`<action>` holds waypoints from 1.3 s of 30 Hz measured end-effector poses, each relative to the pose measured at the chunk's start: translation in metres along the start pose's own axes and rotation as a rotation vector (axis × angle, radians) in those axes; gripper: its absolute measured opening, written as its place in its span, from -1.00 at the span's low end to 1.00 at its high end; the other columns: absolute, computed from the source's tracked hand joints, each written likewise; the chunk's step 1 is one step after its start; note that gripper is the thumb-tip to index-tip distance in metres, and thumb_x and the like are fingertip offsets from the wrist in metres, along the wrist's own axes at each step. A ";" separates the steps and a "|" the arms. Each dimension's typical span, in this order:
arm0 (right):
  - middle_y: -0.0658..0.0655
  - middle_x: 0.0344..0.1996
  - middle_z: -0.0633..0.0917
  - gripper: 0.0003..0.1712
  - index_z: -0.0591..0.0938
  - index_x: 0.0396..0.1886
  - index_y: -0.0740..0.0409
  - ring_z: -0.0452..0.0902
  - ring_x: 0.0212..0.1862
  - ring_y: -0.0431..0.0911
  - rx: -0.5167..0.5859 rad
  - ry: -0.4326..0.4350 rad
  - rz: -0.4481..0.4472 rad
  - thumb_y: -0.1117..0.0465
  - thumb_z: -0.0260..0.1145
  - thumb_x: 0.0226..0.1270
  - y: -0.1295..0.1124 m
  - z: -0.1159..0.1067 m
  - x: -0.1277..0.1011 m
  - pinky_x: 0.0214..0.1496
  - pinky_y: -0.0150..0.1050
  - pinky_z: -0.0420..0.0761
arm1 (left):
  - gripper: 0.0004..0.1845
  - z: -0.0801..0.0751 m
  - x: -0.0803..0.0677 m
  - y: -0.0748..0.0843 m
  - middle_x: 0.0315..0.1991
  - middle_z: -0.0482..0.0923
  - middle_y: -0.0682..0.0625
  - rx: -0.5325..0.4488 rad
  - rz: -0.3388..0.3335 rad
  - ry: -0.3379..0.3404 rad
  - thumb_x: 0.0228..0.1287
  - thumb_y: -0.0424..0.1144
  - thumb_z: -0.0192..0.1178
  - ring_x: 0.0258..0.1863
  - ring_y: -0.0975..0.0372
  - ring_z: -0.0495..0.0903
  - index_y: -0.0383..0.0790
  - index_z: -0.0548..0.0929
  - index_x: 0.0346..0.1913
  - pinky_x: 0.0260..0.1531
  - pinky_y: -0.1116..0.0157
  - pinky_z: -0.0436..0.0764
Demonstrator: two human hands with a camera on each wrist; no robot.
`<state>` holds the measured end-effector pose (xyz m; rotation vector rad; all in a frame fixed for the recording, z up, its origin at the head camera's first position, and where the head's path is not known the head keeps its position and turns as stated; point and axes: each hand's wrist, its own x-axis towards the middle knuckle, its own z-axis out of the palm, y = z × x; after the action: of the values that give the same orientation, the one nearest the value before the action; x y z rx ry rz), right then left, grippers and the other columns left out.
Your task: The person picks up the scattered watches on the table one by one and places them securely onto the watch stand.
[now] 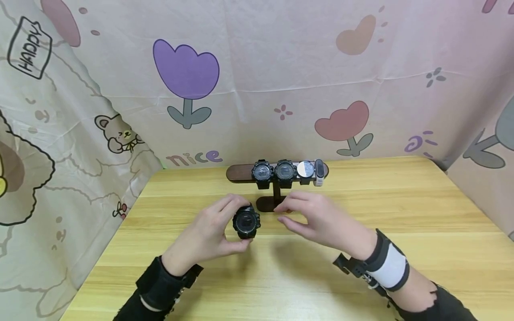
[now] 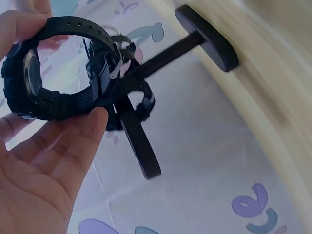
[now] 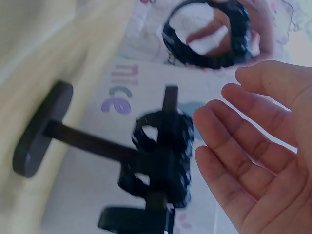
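A black wristwatch [image 1: 246,221] with a round dial is gripped between the thumb and fingers of my left hand [image 1: 213,234], in front of the stand. Its strap [image 2: 80,29] forms a closed loop in the left wrist view. My right hand [image 1: 319,218] is apart from that watch, near the stand's base, its fingers [image 3: 243,156] extended and holding nothing. The dark brown watch stand [image 1: 240,174] has a horizontal bar on a post. Around the bar sit two black watches [image 1: 263,171], a watch with a bright, pale face [image 1: 305,169] and a slim band [image 1: 319,170] at the right.
The light wooden table [image 1: 401,205] spreads under both arms. Behind it hangs a printed cloth [image 1: 257,120] with flowers and lettering, and another patterned cloth [image 1: 80,178] drapes along the left side. The stand's oval base [image 1: 264,204] rests near the table's back.
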<state>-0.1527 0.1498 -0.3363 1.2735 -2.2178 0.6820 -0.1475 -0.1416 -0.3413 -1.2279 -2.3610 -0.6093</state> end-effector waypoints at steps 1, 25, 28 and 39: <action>-0.04 -0.23 0.81 -0.79 0.81 -0.13 0.08 0.70 -0.28 -0.28 -0.008 0.006 0.007 0.32 0.58 0.26 0.002 -0.004 0.000 -0.23 -0.48 0.69 | -0.25 -0.001 0.000 -0.002 0.08 0.65 0.01 0.001 -0.006 0.002 -0.05 -0.13 0.67 -0.06 0.27 0.69 -0.16 0.55 0.23 -0.04 0.26 0.79; 0.04 -0.18 0.82 -0.66 0.81 0.00 0.15 0.77 -0.11 -0.08 -0.183 0.110 0.284 0.41 0.59 0.22 0.054 -0.066 -0.018 -0.18 -0.52 0.47 | -0.25 -0.031 -0.012 -0.073 0.05 0.66 -0.10 0.085 -0.197 0.013 -0.05 -0.20 0.62 -0.06 0.11 0.71 -0.27 0.53 0.24 -0.03 0.06 0.78; 0.09 -0.13 0.82 -0.64 0.79 0.03 0.17 0.76 -0.08 -0.03 -0.212 0.101 0.336 0.40 0.58 0.24 0.060 -0.068 -0.021 -0.14 -0.36 0.57 | -0.26 -0.034 -0.009 -0.080 0.07 0.66 -0.12 0.081 -0.215 0.016 -0.04 -0.20 0.62 -0.03 0.08 0.70 -0.26 0.53 0.24 0.00 0.03 0.77; 0.23 -0.02 0.81 -0.58 0.74 0.17 0.26 0.77 0.00 0.13 -0.195 0.001 0.481 0.34 0.54 0.32 0.076 -0.070 -0.028 0.01 0.16 0.72 | -0.27 -0.035 0.005 -0.105 0.10 0.67 -0.13 0.057 -0.251 0.003 0.04 -0.18 0.62 -0.02 0.04 0.71 -0.24 0.54 0.28 0.01 0.01 0.74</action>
<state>-0.1953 0.2452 -0.3148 0.6465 -2.5408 0.6123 -0.2328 -0.2119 -0.3300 -0.9130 -2.5323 -0.6151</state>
